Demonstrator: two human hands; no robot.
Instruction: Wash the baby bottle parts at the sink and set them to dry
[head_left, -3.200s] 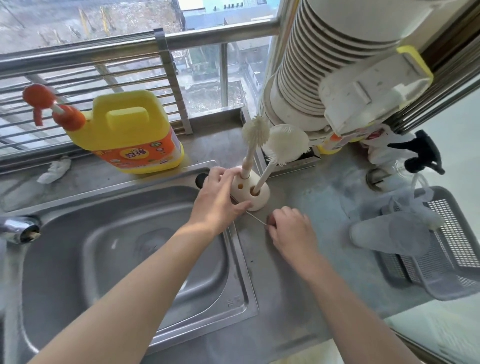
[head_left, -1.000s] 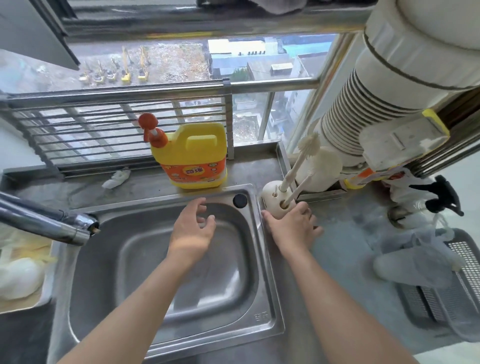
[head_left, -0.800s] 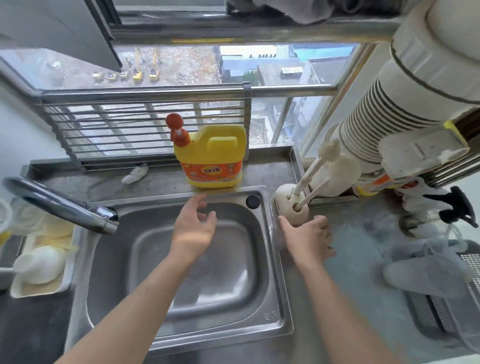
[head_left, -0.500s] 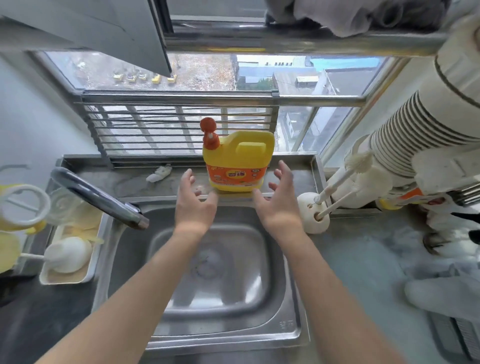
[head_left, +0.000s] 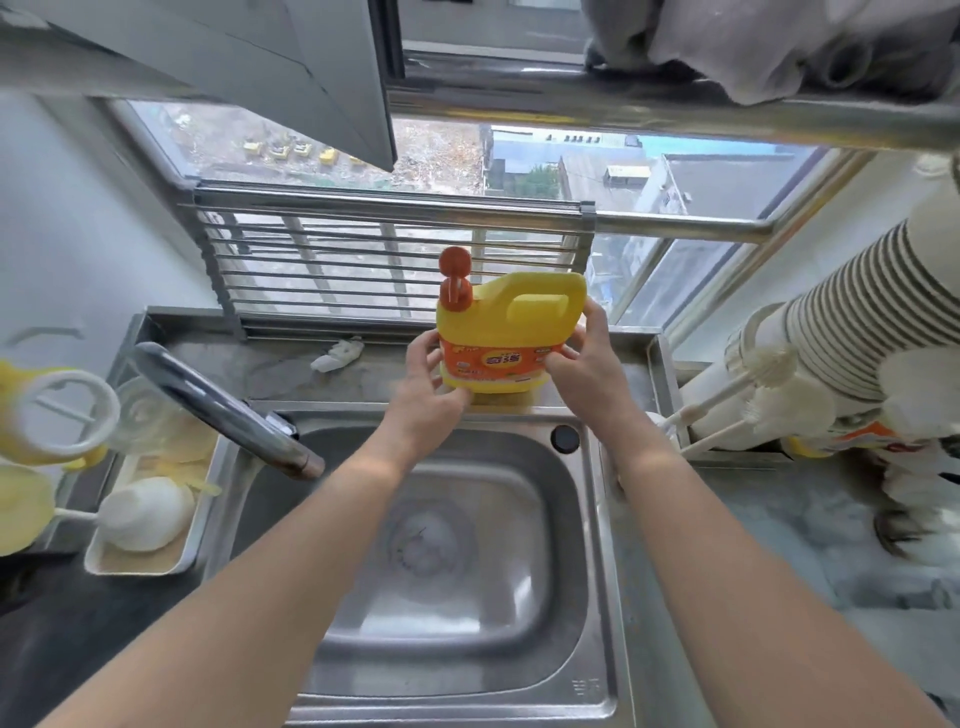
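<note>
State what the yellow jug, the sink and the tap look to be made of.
Yellow jug with orange pump: opaque moulded plastic, slightly glossy, with a moulded handle and printed label.
Grey sink basin: likely stainless steel, brushed, with soft reflections.
Curved grey tap: metal, probably chromed or polished steel; blurred.

— Where is the jug (head_left: 511, 332) sitting?
— On the ledge (head_left: 291, 364) behind the sink (head_left: 563, 545), before the grille (head_left: 389, 270). The left hand (head_left: 426, 395) and right hand (head_left: 587, 374) are holding its sides.
— And the tap (head_left: 223, 410)?
— It is reaching over the sink's left rim. A tray (head_left: 137, 570) is lying left of the sink.
— The brushes (head_left: 779, 402)?
— They are standing right of the sink, leaning rightward.
</note>
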